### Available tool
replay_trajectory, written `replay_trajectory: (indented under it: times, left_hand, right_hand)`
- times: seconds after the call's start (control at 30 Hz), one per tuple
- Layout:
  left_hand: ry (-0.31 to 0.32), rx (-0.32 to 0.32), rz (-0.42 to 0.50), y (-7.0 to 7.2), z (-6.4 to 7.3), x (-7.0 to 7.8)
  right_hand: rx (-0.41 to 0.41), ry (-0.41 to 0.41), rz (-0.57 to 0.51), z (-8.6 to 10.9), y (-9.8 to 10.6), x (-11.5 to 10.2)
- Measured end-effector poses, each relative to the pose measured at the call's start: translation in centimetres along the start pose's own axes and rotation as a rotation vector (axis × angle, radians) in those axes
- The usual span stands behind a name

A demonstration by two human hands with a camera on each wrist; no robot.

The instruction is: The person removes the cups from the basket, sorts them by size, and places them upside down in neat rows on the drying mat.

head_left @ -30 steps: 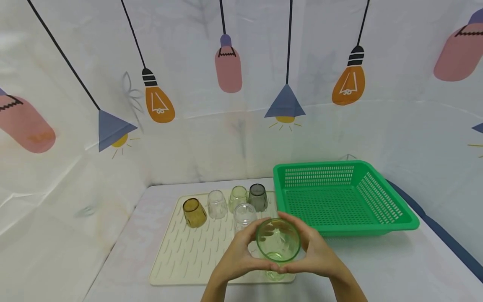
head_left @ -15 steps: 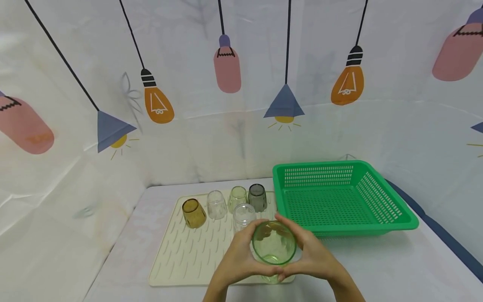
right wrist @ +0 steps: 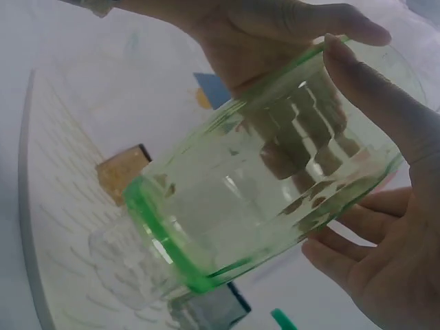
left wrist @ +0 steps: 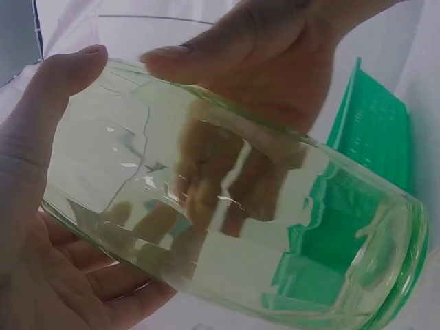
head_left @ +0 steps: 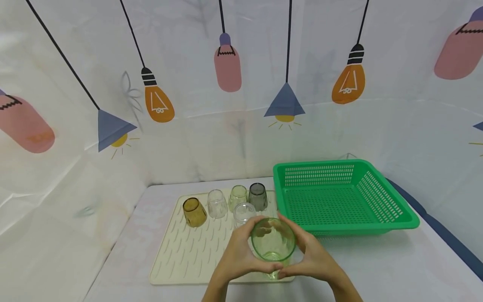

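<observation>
A large pale-green drinking glass (head_left: pixel 273 240) is held between both hands over the near right corner of a cream ribbed drying tray (head_left: pixel 185 260). Its wide mouth tilts towards the head camera, and the base points down and away. My left hand (head_left: pixel 241 253) curves round its left side, and my right hand (head_left: pixel 312 256) grips the right side. The two thumbs nearly meet in front of it. Through the clear wall in the left wrist view, the glass (left wrist: pixel 227 213) shows the right hand's fingers curled behind. A thick green base on the glass (right wrist: pixel 254 185) shows in the right wrist view.
On the tray stand an amber glass (head_left: pixel 194 213), a clear glass (head_left: pixel 216 204), a yellowish glass (head_left: pixel 238 197), a grey glass (head_left: pixel 258 197) and another clear glass (head_left: pixel 244 213) just beyond the left hand. A green plastic basket (head_left: pixel 370 228) sits at the right. Behind hangs a lamp-printed sheet (head_left: pixel 211 147).
Both hands and the green glass have shifted slightly left from a second ago, with the grip kept. The other glasses, tray and basket stay put.
</observation>
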State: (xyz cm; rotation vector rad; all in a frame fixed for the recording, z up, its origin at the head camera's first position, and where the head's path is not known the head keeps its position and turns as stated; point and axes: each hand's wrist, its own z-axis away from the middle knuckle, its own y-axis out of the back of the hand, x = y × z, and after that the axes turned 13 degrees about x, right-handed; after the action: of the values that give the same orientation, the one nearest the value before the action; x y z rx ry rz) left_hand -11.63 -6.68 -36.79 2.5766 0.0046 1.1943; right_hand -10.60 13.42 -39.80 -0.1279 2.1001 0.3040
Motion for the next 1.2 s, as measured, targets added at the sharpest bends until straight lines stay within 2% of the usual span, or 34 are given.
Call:
replay_trajectory:
  times: [0.23, 0.43, 0.53, 0.63, 0.77, 0.87, 0.9, 1.07, 1.2]
  left_hand:
    - [-0.076, 0.014, 0.050, 1.0, -1.3, 2.7]
    - [-0.110, 0.037, 0.072, 1.1, -2.0, 3.3]
    - [-0.109, 0.047, 0.090, 1.1, -2.1, 3.3]
    - [-0.099, 0.055, 0.119, 1.1, -2.0, 3.2]
    - [-0.082, 0.071, 0.164, 0.9, -1.6, 1.3]
    - [-0.062, 0.074, 0.207, 0.8, -1.3, 0.0]
    - [-0.055, 0.072, 0.227, 0.8, -1.3, -0.1]
    - [-0.036, 0.035, 0.304, 1.4, -0.9, -0.5]
    - [-0.036, -0.018, 0.375, 2.2, -0.4, -1.0]
  right_hand:
    - [-0.019, -0.008, 0.001, 0.6, 0.0, 1.2]
    - [-0.029, -0.084, -0.013, 1.3, -0.4, 2.3]
    - [-0.031, -0.083, -0.034, 1.5, -0.7, 2.8]
    - [-0.021, -0.044, -0.062, 1.6, -0.9, 3.3]
    - [-0.001, -0.044, -0.140, 1.6, -1.0, 3.6]
    - [0.010, -0.099, -0.224, 1.7, -0.8, 3.6]
    - [0.014, -0.114, -0.247, 1.7, -0.7, 3.7]
    - [0.010, -0.178, -0.346, 2.1, 0.5, 3.4]
    - [0.034, -0.179, -0.375, 2.2, 1.8, 3.0]
